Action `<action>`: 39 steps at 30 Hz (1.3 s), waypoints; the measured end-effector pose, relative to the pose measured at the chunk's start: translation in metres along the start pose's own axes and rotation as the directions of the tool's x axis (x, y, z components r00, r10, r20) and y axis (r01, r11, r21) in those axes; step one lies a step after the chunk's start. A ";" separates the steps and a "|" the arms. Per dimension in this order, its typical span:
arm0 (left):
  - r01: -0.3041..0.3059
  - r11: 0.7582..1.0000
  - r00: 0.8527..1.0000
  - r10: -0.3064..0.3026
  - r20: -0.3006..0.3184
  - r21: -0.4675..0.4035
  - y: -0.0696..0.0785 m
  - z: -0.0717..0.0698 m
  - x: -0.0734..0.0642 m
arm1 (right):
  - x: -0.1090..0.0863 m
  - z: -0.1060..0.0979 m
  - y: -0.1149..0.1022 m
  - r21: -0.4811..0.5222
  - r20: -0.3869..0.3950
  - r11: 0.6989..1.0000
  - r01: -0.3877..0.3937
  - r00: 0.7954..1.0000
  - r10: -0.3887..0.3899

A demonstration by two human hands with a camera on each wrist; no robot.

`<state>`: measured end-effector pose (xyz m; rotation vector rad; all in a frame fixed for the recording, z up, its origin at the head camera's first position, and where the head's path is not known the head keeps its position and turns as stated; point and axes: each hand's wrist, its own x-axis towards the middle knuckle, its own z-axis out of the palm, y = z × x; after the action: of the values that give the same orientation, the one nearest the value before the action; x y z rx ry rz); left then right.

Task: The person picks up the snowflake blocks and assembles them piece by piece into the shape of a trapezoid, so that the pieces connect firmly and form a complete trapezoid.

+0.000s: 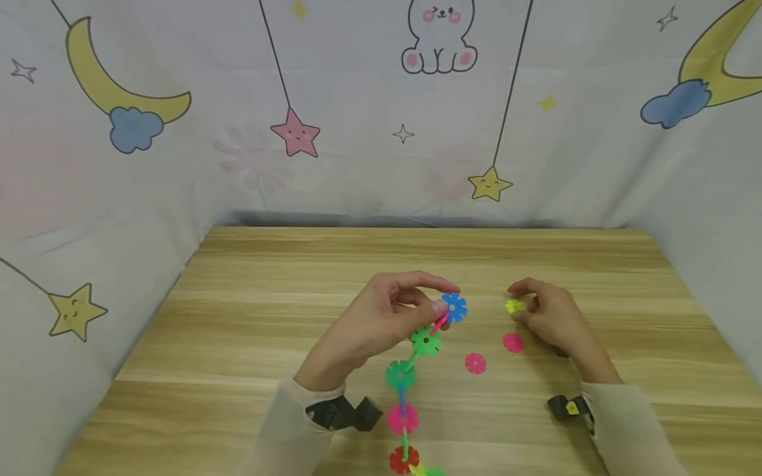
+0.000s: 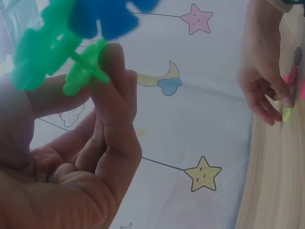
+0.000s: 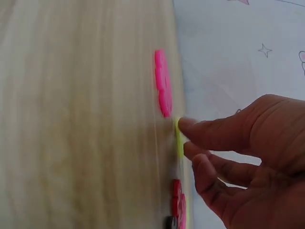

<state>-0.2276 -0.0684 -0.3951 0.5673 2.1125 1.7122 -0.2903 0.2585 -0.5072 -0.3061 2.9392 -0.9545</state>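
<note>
My left hand (image 1: 387, 314) pinches the upper end of a chain of notched plastic flower discs, close to a blue disc (image 1: 456, 309). Below it hang a light green disc (image 1: 430, 342), a darker green disc (image 1: 397, 374), a pink disc (image 1: 400, 419) and a red disc (image 1: 400, 459), with further discs set edge-on between them. The chain's lower end runs out of the head view. Over to the right, my right hand (image 1: 553, 320) has thumb and fingertip at opposite edges of a small yellow disc (image 1: 512, 306) at the tabletop. The right wrist view shows this yellow disc (image 3: 179, 138) edge-on.
Two loose pink discs, a nearer one (image 1: 475, 363) and another (image 1: 513, 342), lie on the wooden table (image 1: 238, 317) between the hands. A red disc (image 3: 177, 198) and a dark disc (image 3: 170, 223) lie near the right hand. A patterned cloth (image 1: 357, 178) hangs behind the table.
</note>
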 end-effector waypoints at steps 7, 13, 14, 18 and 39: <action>-0.036 0.999 0.999 0.036 0.025 -0.007 0.000 0.000 -0.001 | -0.005 0.007 -0.003 -0.054 0.021 0.998 0.035 0.999 -0.034; -0.043 0.999 0.999 0.043 0.014 -0.015 0.001 0.000 -0.002 | -0.009 0.007 -0.011 0.026 -0.057 0.999 0.034 0.998 -0.033; -0.041 0.999 0.999 0.041 0.008 -0.015 0.001 0.000 -0.002 | -0.010 0.005 -0.015 0.046 -0.073 0.998 0.036 0.997 -0.033; -0.050 0.999 0.999 0.050 -0.014 -0.014 0.002 0.000 -0.001 | -0.017 -0.005 -0.036 0.120 -0.142 0.990 0.070 0.988 -0.053; -0.050 0.997 0.997 0.047 -0.065 -0.051 0.004 -0.002 -0.002 | -0.066 -0.026 -0.133 0.252 -0.387 0.753 0.608 0.776 -0.498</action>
<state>-0.2270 -0.0707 -0.3907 0.5600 2.1062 1.8295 -0.2053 0.1813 -0.4102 -1.1738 2.8575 -1.7310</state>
